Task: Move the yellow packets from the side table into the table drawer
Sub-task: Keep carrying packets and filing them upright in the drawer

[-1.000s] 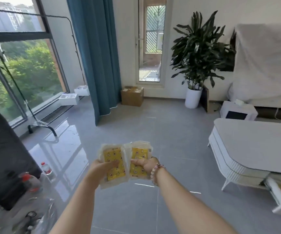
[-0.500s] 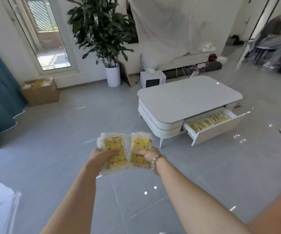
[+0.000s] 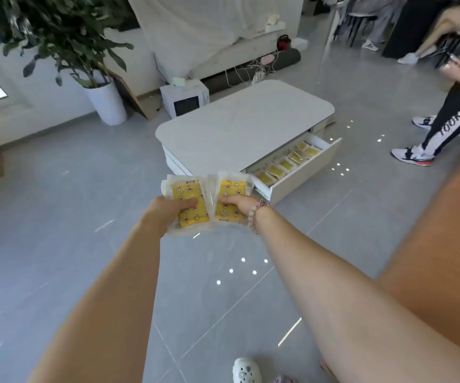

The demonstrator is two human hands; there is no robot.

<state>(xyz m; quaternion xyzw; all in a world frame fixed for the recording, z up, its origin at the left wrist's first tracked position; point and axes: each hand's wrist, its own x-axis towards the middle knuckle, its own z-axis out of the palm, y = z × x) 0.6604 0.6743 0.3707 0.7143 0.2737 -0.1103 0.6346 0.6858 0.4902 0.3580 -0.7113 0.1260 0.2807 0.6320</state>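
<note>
Left hand (image 3: 165,214) grips one packet (image 3: 184,193), thumb across its front; right hand (image 3: 237,205) grips second packet (image 3: 230,189). Both held side by side, edges touching, over floor (image 3: 57,217). Table (image 3: 240,125) drawer (image 3: 300,175) open, packet row (image 3: 285,163) inside

Floor (image 3: 85,244): grey tile, glossy, reflective. Table top (image 3: 237,125): white, smooth, matt. Packets (image 3: 184,190): clear crinkled plastic film w/ yellow print. Sheet (image 3: 209,23): white cloth, creased. Pot (image 3: 110,105): smooth white.
</note>
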